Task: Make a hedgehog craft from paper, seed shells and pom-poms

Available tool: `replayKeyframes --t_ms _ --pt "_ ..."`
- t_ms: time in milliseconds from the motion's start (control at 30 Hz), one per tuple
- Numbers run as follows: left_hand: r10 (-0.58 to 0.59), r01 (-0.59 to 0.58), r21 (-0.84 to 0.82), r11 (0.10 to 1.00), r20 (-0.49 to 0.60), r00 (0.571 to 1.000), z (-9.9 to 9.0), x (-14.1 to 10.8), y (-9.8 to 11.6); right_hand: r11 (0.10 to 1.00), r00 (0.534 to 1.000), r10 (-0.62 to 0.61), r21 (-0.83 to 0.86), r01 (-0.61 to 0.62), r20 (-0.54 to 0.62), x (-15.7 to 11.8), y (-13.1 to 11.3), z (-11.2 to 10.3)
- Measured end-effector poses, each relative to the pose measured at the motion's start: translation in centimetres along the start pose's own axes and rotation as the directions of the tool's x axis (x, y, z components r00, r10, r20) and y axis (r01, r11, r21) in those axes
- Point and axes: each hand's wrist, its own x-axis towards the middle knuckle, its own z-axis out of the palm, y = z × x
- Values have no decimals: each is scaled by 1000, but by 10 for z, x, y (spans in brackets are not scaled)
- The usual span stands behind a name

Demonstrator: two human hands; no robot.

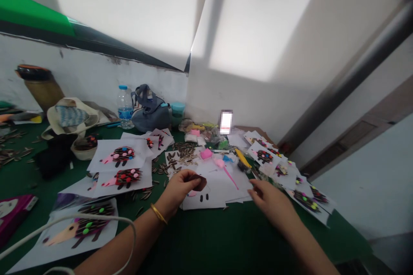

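Note:
My left hand (180,186), with a gold bangle at the wrist, pinches a flat dark brown piece (200,183), perhaps modelling clay. It is held above a white drawing sheet (213,202) that bears two short dark marks and a bit of pink near my fingers. To the right, my right hand (269,202) hovers by the sheet's right edge. Its thumb and forefinger are slightly apart, and nothing shows between them. A thin pink strip (230,177) and a pink lump (206,153) lie on the paper. Sunflower seeds (183,151) are heaped just beyond my left hand.
Hedgehog pictures made with seeds lie left (121,155) and right (264,156). At the back stand a water bottle (125,109), a grey-blue bag (150,113) and a lit phone (226,121). A white cable (97,217) crosses the lower left. A yellow clay packet (242,158) lies right of centre.

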Motion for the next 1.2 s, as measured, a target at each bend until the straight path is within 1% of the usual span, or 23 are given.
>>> replayKeyframes --t_ms 33,67,100,133,200,233,267,300,333,367,433,500,533,600,633,667,700,733,800,867,900,1033,1200 --pt "0 0 4 1000 5 1000 0 1 -3 983 995 -87 165 78 45 1 -19 3" --pt "1 -2 11 1000 8 1000 -1 1 -5 936 981 -181 317 150 68 3 -38 7" --pt "2 -2 18 1000 12 1000 -1 2 -8 878 969 -237 442 181 73 5 -56 13" --pt "2 -2 23 1000 17 1000 -2 2 -10 819 961 -269 541 193 66 9 -72 20" --pt "2 -3 24 1000 27 1000 -2 3 -12 704 950 -300 691 163 81 18 -95 36" --pt "2 -3 21 1000 30 1000 -2 3 -12 634 948 -307 761 135 88 24 -103 43" --pt "2 -2 19 1000 33 999 -3 2 -11 557 951 -298 824 105 80 30 -108 50" --pt "3 -4 18 1000 38 999 -3 2 -10 497 948 -307 863 87 81 36 -111 56" --pt "7 -8 21 1000 46 999 -4 2 -9 468 945 -317 880 82 81 42 -111 61" --pt "11 -13 30 999 63 998 -4 3 -7 457 948 -311 884 93 61 46 -110 66" --pt "34 -42 90 995 94 995 -7 5 -5 468 954 -298 874 134 13 53 -104 72" --pt "107 -129 258 958 96 990 -11 7 -5 466 955 -288 861 201 -68 55 -96 75" --pt "158 -182 373 910 95 983 -13 8 -6 465 947 -301 849 252 -115 55 -92 76" --pt "251 -273 573 772 119 961 -15 10 -9 469 909 -363 803 368 -205 54 -84 78" --pt "279 -305 633 712 144 949 -16 11 -11 476 885 -404 773 419 -231 53 -80 78" --pt "293 -329 666 669 170 941 -16 11 -13 487 865 -444 747 452 -234 53 -77 79" --pt "298 -349 682 643 198 934 -16 11 -15 502 855 -469 729 465 -222 52 -74 80" --pt "297 -366 689 626 223 928 -16 11 -16 520 857 -472 720 459 -206 52 -72 82" --pt "294 -387 694 607 256 921 -16 12 -19 568 885 -426 706 423 -188 53 -69 87" --pt "287 -393 696 601 270 919 -17 13 -20 615 907 -372 680 399 -195 54 -69 93" --pt "285 -392 696 601 272 919 -17 14 -21 633 908 -367 660 404 -203 55 -70 95" --pt "262 -371 707 602 264 928 -18 17 -22 686 885 -414 566 457 -212 56 -73 97" --pt "222 -335 729 597 251 942 -18 17 -23 705 877 -416 524 478 -242 59 -73 94"
